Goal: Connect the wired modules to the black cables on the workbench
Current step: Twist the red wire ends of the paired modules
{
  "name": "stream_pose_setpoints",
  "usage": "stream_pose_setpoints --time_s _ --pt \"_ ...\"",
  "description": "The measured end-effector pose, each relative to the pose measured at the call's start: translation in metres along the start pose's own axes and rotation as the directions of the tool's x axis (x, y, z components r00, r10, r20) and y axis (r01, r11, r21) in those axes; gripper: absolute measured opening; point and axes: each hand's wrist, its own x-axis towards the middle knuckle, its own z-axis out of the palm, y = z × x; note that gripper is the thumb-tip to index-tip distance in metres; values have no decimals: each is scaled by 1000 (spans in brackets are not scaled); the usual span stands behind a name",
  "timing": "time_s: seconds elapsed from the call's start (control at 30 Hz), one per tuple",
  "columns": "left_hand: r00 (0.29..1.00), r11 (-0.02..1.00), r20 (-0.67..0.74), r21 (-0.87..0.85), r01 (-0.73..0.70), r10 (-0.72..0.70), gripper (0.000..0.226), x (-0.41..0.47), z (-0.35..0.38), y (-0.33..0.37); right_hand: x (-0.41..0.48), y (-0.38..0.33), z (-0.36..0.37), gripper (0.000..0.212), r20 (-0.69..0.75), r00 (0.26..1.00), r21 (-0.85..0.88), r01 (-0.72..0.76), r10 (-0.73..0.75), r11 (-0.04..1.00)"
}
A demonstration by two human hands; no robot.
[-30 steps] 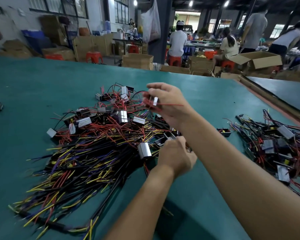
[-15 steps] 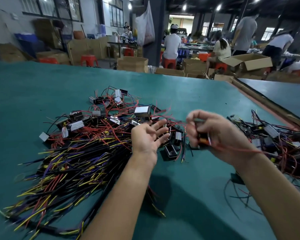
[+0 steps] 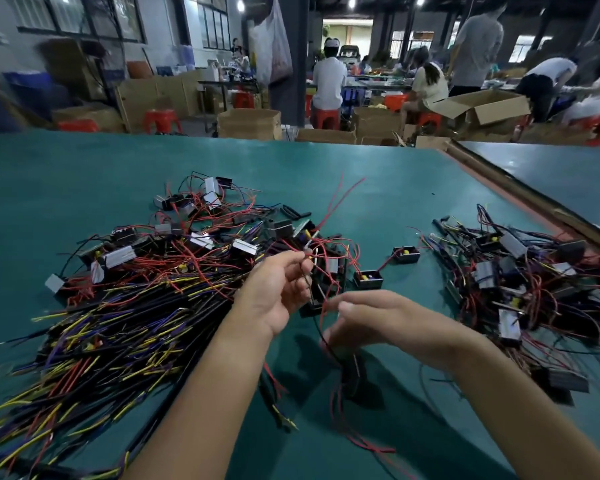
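At the near middle of the green workbench (image 3: 84, 174), your left hand (image 3: 274, 296) turns its palm toward you, thumb and forefinger pinching a red wire (image 3: 329, 202) and a thin black cable (image 3: 306, 284). The wire points up and away toward the far right. The cable runs from the pinch back toward you, to your right hand (image 3: 378, 323). That hand's fingers are bent over the cable, but blur hides whether they grip it. A dark module (image 3: 352, 374), blurred, lies just under it. On the left, the cable pile (image 3: 101, 323) lies with its long axes running near-left to far-right, coloured tips toward the near left. Silver-faced modules (image 3: 201, 237) heap at its far end. Two loose modules (image 3: 368, 279) sit just beyond your hands, and another tangle (image 3: 534, 289) lies on the right.
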Motion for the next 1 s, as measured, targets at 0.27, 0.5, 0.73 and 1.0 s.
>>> stream_pose_setpoints --time_s 0.27,0.5,0.73,1.0 --pt "978 972 206 230 -58 10 25 -5 7 -10 11 -3 1 9 -348 936 219 132 -49 967" --pt "902 937 426 335 -94 -62 30 -8 9 -16 19 10 -18 17 -664 732 -101 116 -154 988" --pt "818 883 548 455 -114 -177 29 -13 13 -27 13 5 -17 30 -547 784 -96 290 -294 952" --pt "905 942 418 330 -62 -86 29 -7 15 -26 8 2 -39 14 -707 661 -2 352 -250 936"
